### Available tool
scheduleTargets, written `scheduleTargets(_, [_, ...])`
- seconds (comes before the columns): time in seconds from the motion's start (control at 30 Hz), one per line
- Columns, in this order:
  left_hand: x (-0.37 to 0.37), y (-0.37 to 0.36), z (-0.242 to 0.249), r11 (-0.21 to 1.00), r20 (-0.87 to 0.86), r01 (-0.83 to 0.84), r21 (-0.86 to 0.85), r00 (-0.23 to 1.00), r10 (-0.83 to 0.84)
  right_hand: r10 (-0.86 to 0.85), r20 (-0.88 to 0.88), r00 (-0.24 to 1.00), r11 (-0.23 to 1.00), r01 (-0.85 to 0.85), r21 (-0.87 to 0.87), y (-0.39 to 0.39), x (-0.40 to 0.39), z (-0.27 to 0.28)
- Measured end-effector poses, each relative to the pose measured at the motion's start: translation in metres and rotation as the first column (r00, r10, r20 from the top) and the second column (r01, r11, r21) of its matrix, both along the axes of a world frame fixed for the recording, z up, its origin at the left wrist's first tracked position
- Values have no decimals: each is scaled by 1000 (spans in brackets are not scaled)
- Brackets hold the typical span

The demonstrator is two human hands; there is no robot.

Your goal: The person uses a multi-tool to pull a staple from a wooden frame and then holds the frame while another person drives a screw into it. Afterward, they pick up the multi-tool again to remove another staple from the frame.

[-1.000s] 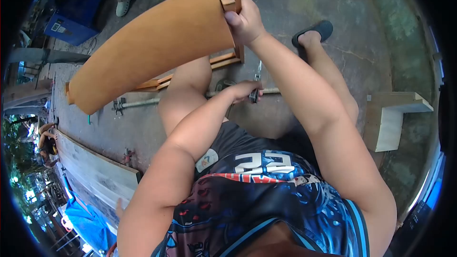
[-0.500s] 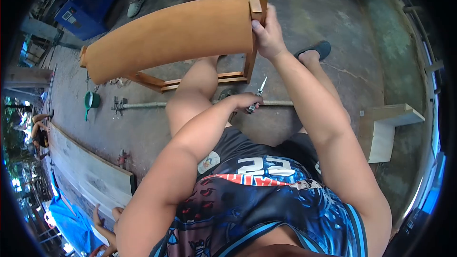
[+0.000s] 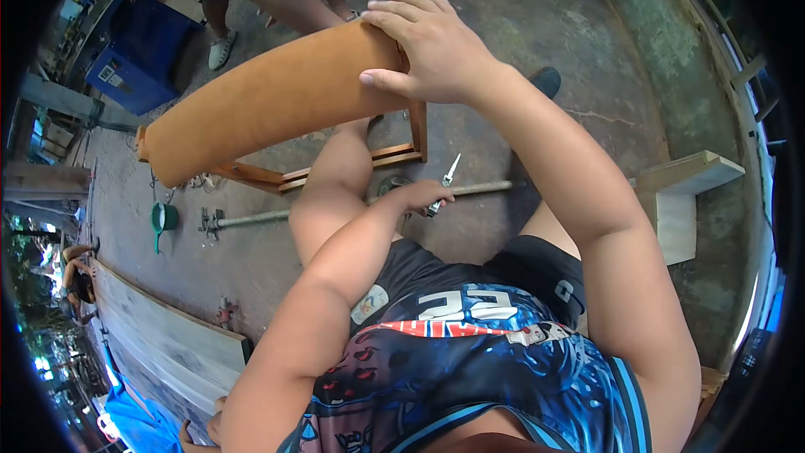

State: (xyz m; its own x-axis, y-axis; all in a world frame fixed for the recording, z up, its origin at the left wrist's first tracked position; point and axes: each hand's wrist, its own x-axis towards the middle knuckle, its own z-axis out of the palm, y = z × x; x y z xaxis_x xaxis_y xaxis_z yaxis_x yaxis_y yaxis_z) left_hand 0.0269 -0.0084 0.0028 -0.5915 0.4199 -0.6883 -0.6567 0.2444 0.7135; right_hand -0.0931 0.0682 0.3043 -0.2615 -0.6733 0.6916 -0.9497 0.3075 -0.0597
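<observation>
A curved, tan upholstered panel on a wooden frame [image 3: 277,88] stands tilted in front of me, its lower rails [image 3: 390,153] behind my raised knee. My right hand [image 3: 440,50] lies over the panel's right end, fingers spread and thumb on the covering. The end post beneath it is mostly hidden. Low between my legs, my left hand [image 3: 423,195] is closed around a slim metal tool with a pointed, blade-like tip [image 3: 453,168]. Its tip points up and away from me, apart from the panel. Fingers cover much of its handle.
A long metal pipe clamp [image 3: 260,218] lies on the concrete floor under my leg. Left of it sits a green dipper [image 3: 163,216]. Beyond are a blue machine [image 3: 138,54] and a person's legs [image 3: 220,25]. A pale wooden piece [image 3: 683,193] stands at right, long boards [image 3: 159,319] at left.
My right hand has shifted from gripping the end post to lying spread over the panel's end. The panel has moved left and slightly down in view. My left hand still holds the tool.
</observation>
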Motion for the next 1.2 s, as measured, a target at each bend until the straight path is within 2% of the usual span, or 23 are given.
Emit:
scheduleTargets(0.13, [2,-3,-11,1000,-9,28,-13,1000,-28,26,23,999,997,-24,-74,0,5,2])
scheduleTargets(0.17, [4,-3,-11,1000,-23,26,-7,999,-26,-9,99,995,997,1,82,2,8,5])
scheduleTargets(0.23, [0,-5,-10,999,-72,44,-4,996,-44,-34,136,990,996,22,87,2,12,7])
scheduleTargets(0.3, [1,-3,-7,999,-2,-5,32,1000,5,-30,102,994,993,41,-114,0,15,6])
scheduleTargets(0.37, [-4,-3,-5,999,45,19,47,999,-21,-25,68,997,993,33,-114,2,18,9])
scheduleTargets(0.47, [-3,-5,-16,998,88,41,38,995,-44,-53,227,972,982,10,187,4,18,12])
scheduleTargets(0.57, [-4,-6,-18,997,90,71,26,993,-73,-54,98,994,994,62,-85,-1,21,1])
scheduleTargets(0.67, [-1,-4,-11,999,54,34,-37,998,-32,-52,138,989,990,33,137,1,29,1])
scheduleTargets(0.77, [1,-4,-19,1000,0,14,-7,1000,-14,-60,113,992,998,59,18,-1,29,-3])
scheduleTargets(0.9, [-1,-7,-44,1000,-67,4,-25,998,-5,5,91,996,997,-12,78,6,14,-6])
scheduleTargets(0.97, [-1,-10,-46,999,-57,24,33,998,-22,114,166,980,980,-83,-181,12,8,-9])
scheduleTargets(1.0, [4,-7,-33,998,-56,-54,-29,997,53,101,177,979,979,-66,-194,23,10,-9])
scheduleTargets(1.03, [3,-10,-43,995,-20,-93,21,995,93,84,169,982,977,-47,-209,37,6,-12])
scheduleTargets(1.07, [-2,-14,-53,997,-70,-83,-4,994,82,51,231,972,974,3,-225,53,3,-21])
scheduleTargets(1.1, [1,-12,-52,997,-114,-77,-27,991,73,-3,307,952,978,67,-199,72,0,-34])
scheduleTargets(1.17, [6,-3,-13,965,-48,-244,93,967,249,-146,517,844,967,232,-105,108,-2,-67])
scheduleTargets(1.2, [5,-1,-6,948,-24,-276,160,959,283,-211,625,751,953,301,-40,125,-1,-82])
